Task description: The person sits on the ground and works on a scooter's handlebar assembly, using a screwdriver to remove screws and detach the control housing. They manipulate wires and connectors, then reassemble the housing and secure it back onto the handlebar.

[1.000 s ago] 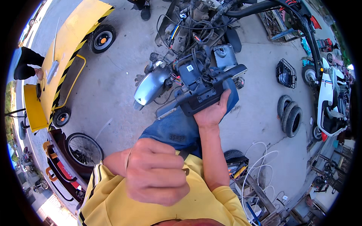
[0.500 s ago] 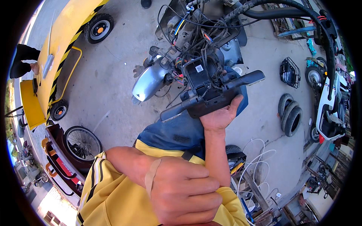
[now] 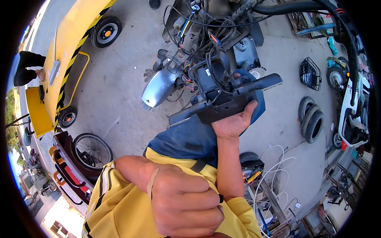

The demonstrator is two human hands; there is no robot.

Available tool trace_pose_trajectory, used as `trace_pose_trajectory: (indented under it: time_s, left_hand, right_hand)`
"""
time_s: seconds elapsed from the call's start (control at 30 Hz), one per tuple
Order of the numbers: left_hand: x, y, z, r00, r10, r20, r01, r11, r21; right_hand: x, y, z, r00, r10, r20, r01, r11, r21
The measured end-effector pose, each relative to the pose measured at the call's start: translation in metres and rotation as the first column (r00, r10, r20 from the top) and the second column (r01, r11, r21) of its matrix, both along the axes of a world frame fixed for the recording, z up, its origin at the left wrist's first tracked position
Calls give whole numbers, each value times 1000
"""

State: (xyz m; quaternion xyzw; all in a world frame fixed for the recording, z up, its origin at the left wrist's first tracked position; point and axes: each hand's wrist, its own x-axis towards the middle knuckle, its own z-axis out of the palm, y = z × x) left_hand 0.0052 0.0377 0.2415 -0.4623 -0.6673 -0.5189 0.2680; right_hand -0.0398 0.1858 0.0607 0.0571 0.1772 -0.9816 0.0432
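My right hand point(image 3: 231, 126) holds a black plastic housing point(image 3: 226, 108) from below, its palm up and thumb at the right edge. The housing has a shallow box, a small white label and two bars sticking out sideways. Black cables point(image 3: 216, 75) and coloured wires run from it into a stripped scooter frame point(image 3: 194, 43). Close in front of my chest, my left hand point(image 3: 184, 202) is closed in a fist, a beige strip across its wrist. A small black tip shows at the fist's right side; the rest is hidden. A silver-grey body panel point(image 3: 158, 89) hangs left of the housing.
A yellow cart point(image 3: 69, 43) with black-striped edge stands left, a person's hand point(image 3: 41, 74) near it. A spoked wheel point(image 3: 93, 150) is at lower left. Right are tyres point(image 3: 313, 125), a wire basket point(image 3: 310, 74) and a white scooter point(image 3: 349, 119). White hose point(image 3: 278, 170) coils at lower right.
My left fist has moved slightly left and turned, and a small black tip now shows beside it. The right hand keeps its hold on the housing. The whole view has shifted a little.
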Motion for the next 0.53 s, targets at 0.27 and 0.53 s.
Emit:
trace_pose_trajectory:
  time_s: [0.27,0.53]
  left_hand:
    - [3,0,17,999,-40,-22,39,997,-65]
    - [15,0,11,983,-56,-175,55,998,-15]
  right_hand:
    - [2,-3,2,999,3,41,-2,1000,-23]
    - [8,-1,1,998,45,51,-45,999,0]
